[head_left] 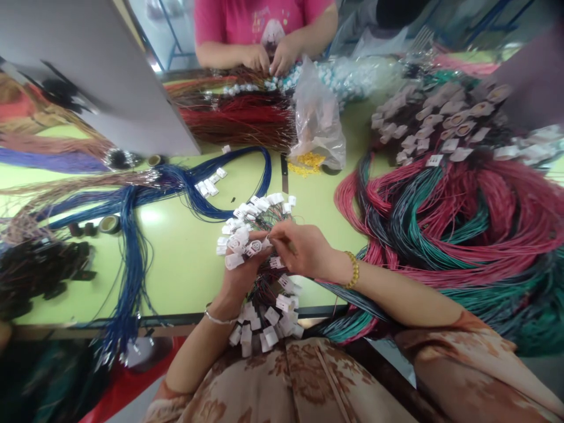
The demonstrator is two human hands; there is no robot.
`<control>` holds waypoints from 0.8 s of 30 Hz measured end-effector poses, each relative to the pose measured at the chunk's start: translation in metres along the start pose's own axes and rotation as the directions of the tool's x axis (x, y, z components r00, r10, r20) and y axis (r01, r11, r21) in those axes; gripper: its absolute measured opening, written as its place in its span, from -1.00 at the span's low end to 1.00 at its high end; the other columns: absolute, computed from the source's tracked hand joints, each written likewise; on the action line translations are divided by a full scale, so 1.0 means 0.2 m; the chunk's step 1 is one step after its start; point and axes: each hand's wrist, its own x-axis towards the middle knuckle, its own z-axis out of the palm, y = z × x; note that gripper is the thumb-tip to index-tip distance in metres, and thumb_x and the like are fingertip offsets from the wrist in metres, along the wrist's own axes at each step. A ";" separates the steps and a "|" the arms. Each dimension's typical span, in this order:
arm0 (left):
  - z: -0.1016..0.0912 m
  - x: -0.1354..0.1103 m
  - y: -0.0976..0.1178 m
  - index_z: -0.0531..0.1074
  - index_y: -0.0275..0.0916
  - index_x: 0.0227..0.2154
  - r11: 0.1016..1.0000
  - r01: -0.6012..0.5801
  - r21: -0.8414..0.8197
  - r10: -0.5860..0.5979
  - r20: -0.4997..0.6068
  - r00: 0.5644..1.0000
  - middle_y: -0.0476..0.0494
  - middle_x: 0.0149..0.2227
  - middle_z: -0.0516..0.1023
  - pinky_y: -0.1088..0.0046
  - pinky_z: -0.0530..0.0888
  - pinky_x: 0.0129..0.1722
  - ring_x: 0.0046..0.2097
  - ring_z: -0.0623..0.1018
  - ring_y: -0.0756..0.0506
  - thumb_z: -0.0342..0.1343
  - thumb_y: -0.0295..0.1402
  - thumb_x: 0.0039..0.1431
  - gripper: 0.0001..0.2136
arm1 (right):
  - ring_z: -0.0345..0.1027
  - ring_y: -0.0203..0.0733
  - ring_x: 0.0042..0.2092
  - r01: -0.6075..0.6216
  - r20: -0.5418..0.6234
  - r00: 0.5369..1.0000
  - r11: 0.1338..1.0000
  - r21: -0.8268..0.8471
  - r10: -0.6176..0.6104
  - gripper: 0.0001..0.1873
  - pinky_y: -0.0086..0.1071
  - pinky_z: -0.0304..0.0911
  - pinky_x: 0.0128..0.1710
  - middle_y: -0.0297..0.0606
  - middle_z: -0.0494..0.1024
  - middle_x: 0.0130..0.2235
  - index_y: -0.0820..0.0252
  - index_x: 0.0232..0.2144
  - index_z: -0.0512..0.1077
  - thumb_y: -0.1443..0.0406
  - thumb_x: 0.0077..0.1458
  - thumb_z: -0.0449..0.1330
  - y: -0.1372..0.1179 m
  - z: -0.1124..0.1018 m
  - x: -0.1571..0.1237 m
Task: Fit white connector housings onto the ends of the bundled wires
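My left hand (pixel 240 276) is closed around a bundle of thin wires tipped with white plastic connectors (pixel 247 244), held above the near edge of the green table (pixel 185 258). My right hand (pixel 304 247) pinches a wire end at one white connector at the top of the bundle. More white connectors (pixel 268 326) from the same bundle hang over my lap.
A large heap of red, green and black wires (pixel 445 217) lies at right. Blue wires (pixel 132 211) spread at left, with tape rolls (pixel 108 223). A clear plastic bag (pixel 317 120) and yellow parts (pixel 308 163) sit mid-table. Across the table, a person in pink (pixel 264 29) handles wires.
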 end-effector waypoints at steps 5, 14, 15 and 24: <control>0.02 -0.01 0.04 0.65 -0.22 -0.32 0.993 -0.091 0.069 0.096 -0.065 0.993 -0.11 -0.28 0.68 0.32 0.53 -0.14 -0.24 0.60 -0.13 0.34 -0.36 0.04 -0.87 | 0.42 -0.21 -0.35 0.150 0.126 0.983 0.979 -0.139 -0.133 -0.74 -0.39 0.12 -0.46 -0.20 0.59 -0.27 0.14 -0.14 0.36 0.45 0.12 0.06 0.01 0.06 -0.05; 0.01 0.02 0.01 0.64 -0.19 -0.40 0.969 -0.186 0.161 0.201 -0.078 0.977 -0.13 -0.26 0.62 0.34 0.48 -0.07 -0.15 0.56 -0.14 0.30 -0.24 0.10 -0.86 | 0.35 -0.26 -0.39 -0.150 0.008 0.988 0.985 -0.080 0.151 -0.87 -0.39 0.23 -0.33 -0.30 0.56 -0.37 0.16 -0.27 0.44 0.32 0.22 0.07 0.20 -0.06 0.08; 0.01 0.02 0.00 0.63 -0.19 -0.42 0.973 -0.179 0.145 0.191 -0.072 0.979 -0.12 -0.33 0.60 0.37 0.48 -0.15 -0.22 0.56 -0.12 0.27 -0.19 0.13 -0.82 | 0.36 -0.24 -0.37 -0.241 -0.065 0.970 0.964 -0.111 0.235 -0.88 -0.37 0.25 -0.29 -0.28 0.57 -0.37 0.18 -0.30 0.44 0.32 0.19 0.09 0.28 -0.11 0.12; 0.03 -0.04 -0.02 0.33 -0.16 -0.14 0.996 -0.091 0.013 0.086 0.196 0.977 0.14 -0.62 0.42 0.41 0.29 -0.50 -0.60 0.31 0.00 0.33 -0.11 -0.01 -0.56 | 0.42 -0.05 -0.26 -0.558 -0.293 0.830 0.708 -0.432 0.475 -0.86 -0.25 0.28 -0.15 -0.06 0.62 -0.27 0.28 -0.33 0.51 0.33 0.07 0.17 0.78 -0.28 0.29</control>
